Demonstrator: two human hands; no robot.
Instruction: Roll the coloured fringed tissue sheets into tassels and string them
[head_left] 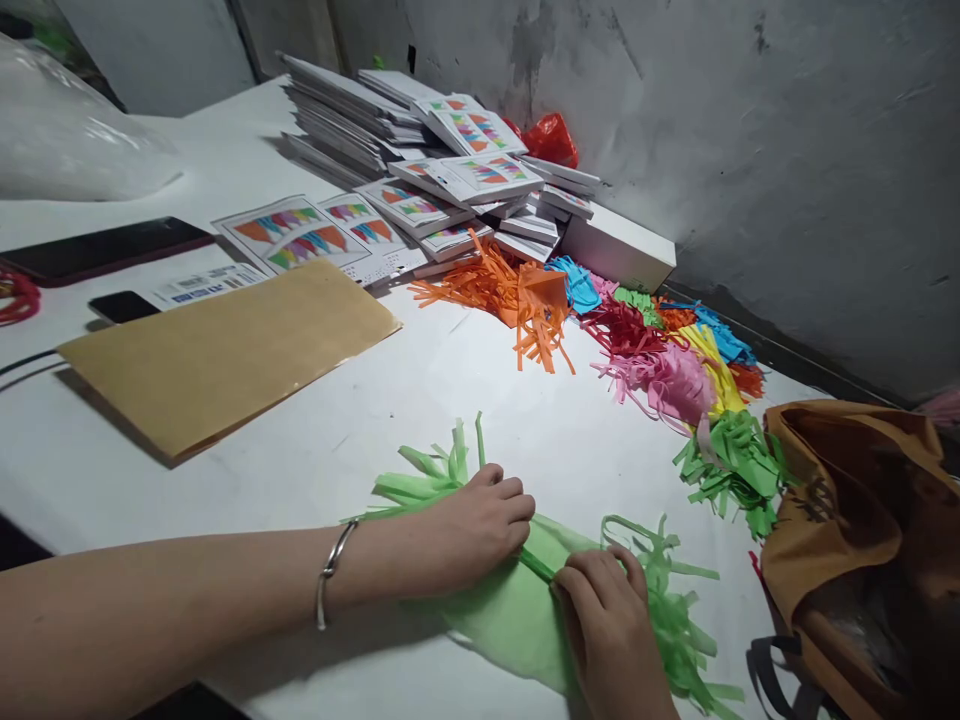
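Observation:
A sheet of light green tissue paper with fringed ends lies on the white table in front of me. A narrow, darker green folded strip runs across its middle, between my hands. My left hand, with a silver bangle at the wrist, is closed over the paper near the left fringe. With fingers bent and pressed together, my right hand grips the other end of the folded strip, beside the right fringe. The fingertips of both hands are partly hidden.
Fringed paper bundles in several colours line the wall side. Behind them are stacked printed packets and a white box. A brown envelope, phone and plastic bag sit left; a brown bag stands right.

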